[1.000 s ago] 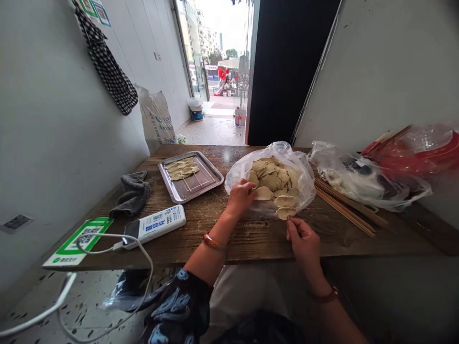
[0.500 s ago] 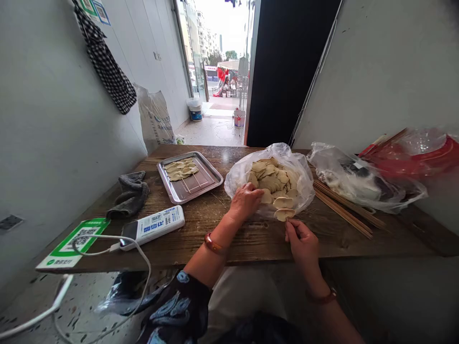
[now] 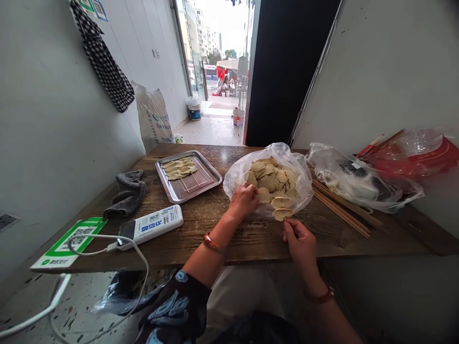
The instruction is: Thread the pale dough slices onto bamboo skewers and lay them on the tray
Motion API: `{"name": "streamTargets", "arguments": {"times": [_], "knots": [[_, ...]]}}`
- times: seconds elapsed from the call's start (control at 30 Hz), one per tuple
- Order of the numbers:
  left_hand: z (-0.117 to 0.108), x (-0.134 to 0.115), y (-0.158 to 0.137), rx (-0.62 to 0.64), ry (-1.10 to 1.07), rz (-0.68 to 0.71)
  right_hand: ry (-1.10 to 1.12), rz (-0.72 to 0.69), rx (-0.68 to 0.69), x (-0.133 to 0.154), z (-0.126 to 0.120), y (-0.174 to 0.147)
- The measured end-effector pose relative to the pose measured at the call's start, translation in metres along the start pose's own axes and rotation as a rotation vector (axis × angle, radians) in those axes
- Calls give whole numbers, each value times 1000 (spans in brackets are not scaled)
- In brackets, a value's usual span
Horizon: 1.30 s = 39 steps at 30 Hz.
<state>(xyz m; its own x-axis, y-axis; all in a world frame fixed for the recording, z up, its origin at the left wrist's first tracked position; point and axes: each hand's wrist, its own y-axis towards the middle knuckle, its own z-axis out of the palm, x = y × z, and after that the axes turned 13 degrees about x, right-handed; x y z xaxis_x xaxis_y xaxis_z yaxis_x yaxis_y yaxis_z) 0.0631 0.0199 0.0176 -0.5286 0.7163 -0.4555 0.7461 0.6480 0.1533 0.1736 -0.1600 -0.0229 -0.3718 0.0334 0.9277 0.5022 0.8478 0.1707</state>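
Two pale slices on a skewer at the plastic bag's near edge.
Right hand pinches the skewer; left hand, just eased back, is at a loose slice, grip unclear to me; no third is threaded.

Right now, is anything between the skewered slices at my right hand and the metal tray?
Yes: your left hand and the left side of the plastic bag are between the skewered slices and the metal tray.
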Motion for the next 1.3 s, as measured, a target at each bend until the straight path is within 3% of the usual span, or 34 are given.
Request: {"name": "streamTargets", "arguments": {"times": [0.43, 1.3], "knots": [[4, 6, 4, 16, -13, 31, 1, 6, 10, -3, 1, 1], [-1, -9, -4, 13, 175, 137, -38, -16, 12, -3, 0, 0]]}}
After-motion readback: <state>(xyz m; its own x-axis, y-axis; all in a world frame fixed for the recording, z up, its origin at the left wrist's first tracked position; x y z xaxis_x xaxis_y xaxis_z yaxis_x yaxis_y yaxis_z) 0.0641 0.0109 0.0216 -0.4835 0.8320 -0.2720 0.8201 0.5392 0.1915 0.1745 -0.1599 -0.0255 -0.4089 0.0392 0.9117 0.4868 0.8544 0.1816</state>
